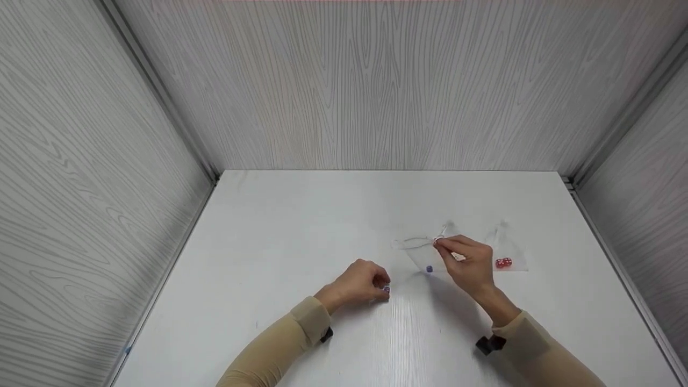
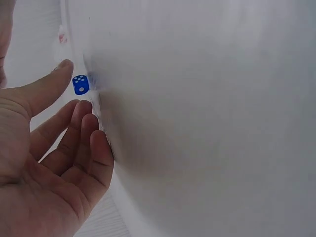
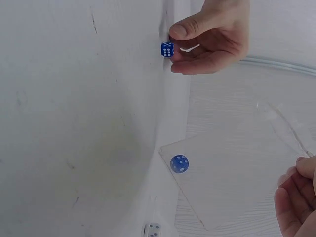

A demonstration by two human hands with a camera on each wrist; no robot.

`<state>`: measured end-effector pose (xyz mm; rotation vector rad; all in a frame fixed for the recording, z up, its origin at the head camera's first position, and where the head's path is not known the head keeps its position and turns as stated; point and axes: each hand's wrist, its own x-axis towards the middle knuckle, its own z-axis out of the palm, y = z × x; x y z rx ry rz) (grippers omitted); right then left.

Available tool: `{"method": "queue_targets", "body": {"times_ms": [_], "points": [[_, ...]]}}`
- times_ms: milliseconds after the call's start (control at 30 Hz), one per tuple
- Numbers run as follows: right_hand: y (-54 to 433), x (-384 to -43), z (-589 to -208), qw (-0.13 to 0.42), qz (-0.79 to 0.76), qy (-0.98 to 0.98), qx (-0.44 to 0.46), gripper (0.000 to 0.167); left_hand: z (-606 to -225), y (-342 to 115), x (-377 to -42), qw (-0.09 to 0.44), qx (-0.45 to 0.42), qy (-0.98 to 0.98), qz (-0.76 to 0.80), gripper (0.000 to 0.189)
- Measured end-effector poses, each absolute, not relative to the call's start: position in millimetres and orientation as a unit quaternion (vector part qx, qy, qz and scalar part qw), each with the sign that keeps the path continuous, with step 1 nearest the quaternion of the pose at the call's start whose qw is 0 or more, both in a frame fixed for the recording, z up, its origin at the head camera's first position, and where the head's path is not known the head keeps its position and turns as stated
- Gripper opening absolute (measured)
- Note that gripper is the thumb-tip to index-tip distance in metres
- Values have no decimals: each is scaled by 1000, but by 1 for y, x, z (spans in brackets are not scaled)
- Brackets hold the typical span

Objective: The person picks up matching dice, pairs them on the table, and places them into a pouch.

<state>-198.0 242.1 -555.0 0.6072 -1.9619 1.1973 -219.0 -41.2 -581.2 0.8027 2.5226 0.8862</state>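
Note:
My left hand (image 1: pixel 361 282) is low over the white table, thumb and fingertips spread around a blue die with white pips (image 2: pixel 80 85). In the left wrist view a gap shows between the thumb and this die. My right hand (image 1: pixel 467 263) pinches the upper edge of a clear plastic bag (image 3: pixel 232 168), holding it above the table. One blue die (image 3: pixel 179 163) lies inside at the bag's lower corner. Beside the right hand, another clear bag (image 1: pixel 516 255) contains red dice (image 1: pixel 503 263).
A pale die with dark spots (image 3: pixel 154 229) shows at the bottom of the right wrist view, partly cut off. Wood-grain panels enclose the white table (image 1: pixel 301 215) at the back (image 1: pixel 344 86) and both sides. A small blue speck (image 1: pixel 128 350) sits by the left edge.

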Motion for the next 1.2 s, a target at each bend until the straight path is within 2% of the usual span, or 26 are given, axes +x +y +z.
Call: {"method": "queue_targets", "body": {"times_ms": [233, 500, 800, 1000, 1200], "points": [[243, -198, -555, 370, 478, -759, 242, 23, -582, -41, -217, 159, 296, 893, 300, 16], [242, -200, -558, 371, 482, -755, 246, 22, -570, -40, -216, 129, 322, 887, 306, 12], [241, -199, -558, 366, 469, -765, 247, 22, -514, -25, -221, 37, 362, 833, 417, 12], [238, -200, -559, 363, 466, -769, 246, 24, -489, -13, -231, -33, 367, 829, 420, 14], [236, -199, -558, 366, 467, -764, 255, 24, -490, -5, -240, -39, 354, 840, 409, 14]]}}
